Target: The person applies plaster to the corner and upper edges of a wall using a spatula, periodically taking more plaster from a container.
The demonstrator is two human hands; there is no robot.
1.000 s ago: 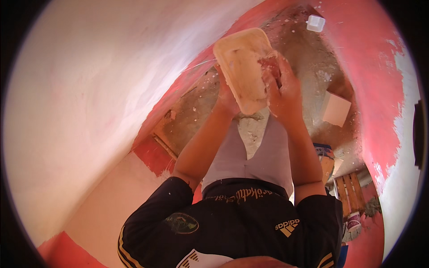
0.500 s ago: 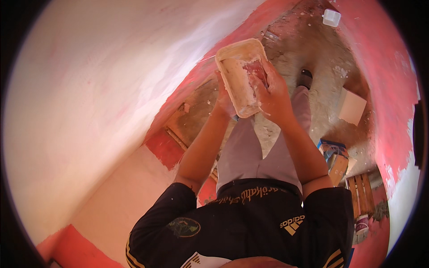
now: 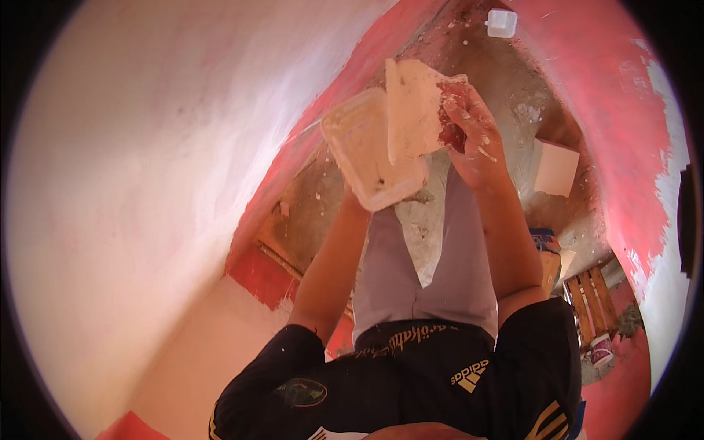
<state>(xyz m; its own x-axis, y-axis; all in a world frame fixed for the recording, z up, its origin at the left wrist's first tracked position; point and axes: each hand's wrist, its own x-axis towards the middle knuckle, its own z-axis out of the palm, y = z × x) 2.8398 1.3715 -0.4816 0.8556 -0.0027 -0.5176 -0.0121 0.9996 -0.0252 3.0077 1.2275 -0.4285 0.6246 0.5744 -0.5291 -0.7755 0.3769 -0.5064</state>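
Observation:
My left hand (image 3: 357,196) supports a shallow rectangular plastic tub (image 3: 345,121) from beneath, its fingers hidden behind it. Pale putty-like paste smears the tub's inside and rim. In my right hand (image 3: 477,132) is a wide putty knife (image 3: 414,103), gripped by its red, paste-spattered handle. Its broad blade is coated in pale paste and overlaps the tub's upper right side in the picture. Spots of paste stick to my right fingers and the back of that hand.
A pale wall (image 3: 132,161) rises close on the left, and a red-painted wall (image 3: 587,88) stands on the right. On the dusty floor lie a white plastic container (image 3: 501,23), a pale box (image 3: 556,169), a wooden slatted crate (image 3: 591,301) and a small cup (image 3: 601,350).
The putty knife has come up out of the tub to the right, its blade now loaded with paste. The tub has shifted left and slightly down.

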